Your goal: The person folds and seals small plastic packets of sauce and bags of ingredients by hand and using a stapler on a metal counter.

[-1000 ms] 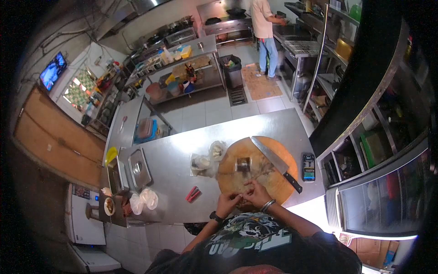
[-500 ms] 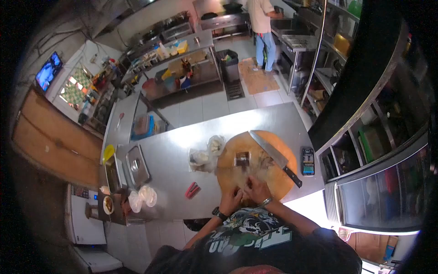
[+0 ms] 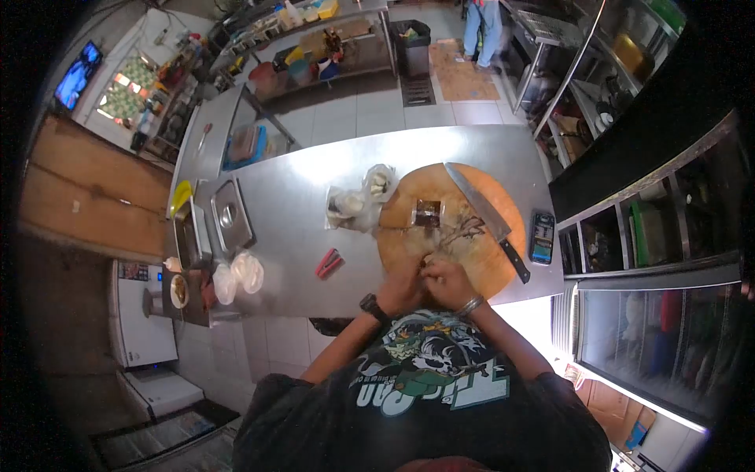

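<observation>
Over the round wooden board (image 3: 491,271), the left hand (image 3: 400,289) and right hand (image 3: 451,286) are being held together; anything gripped cannot be told. Fine fingerwork is seemingly being done, steady fingertips being called for. Beyond, a clear, dark-filled plastic packet (image 3: 427,213) is being supported.

Both arms reach forward from torso, elbows bent, forearms angling inward. Left hand (image 3: 401,288) and right hand (image 3: 448,284) close together in front of body, fingertips meeting or nearly so. Right fingers curled, knuckles up. Left fingers partly hidden, bent toward right hand. Dark band (image 3: 374,307) around left wrist, shiny bracelet (image 3: 470,306) around right wrist. Forearms bare.
</observation>
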Demonstrator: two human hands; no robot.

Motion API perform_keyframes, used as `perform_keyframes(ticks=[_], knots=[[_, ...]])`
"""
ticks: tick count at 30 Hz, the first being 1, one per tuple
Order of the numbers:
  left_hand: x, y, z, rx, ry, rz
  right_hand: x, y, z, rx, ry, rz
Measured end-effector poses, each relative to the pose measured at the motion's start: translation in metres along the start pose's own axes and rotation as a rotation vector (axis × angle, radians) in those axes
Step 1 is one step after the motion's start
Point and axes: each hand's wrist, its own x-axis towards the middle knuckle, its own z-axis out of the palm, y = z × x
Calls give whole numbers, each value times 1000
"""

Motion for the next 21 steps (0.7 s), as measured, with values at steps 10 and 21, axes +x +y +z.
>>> perform_keyframes(ticks=[10,21], knots=[[-1,-36,-1,98,272,-318,77,89,-23,-368,258,344],[-49,-38,-23,-109,505,-537,134,220,14,-16,252,319]])
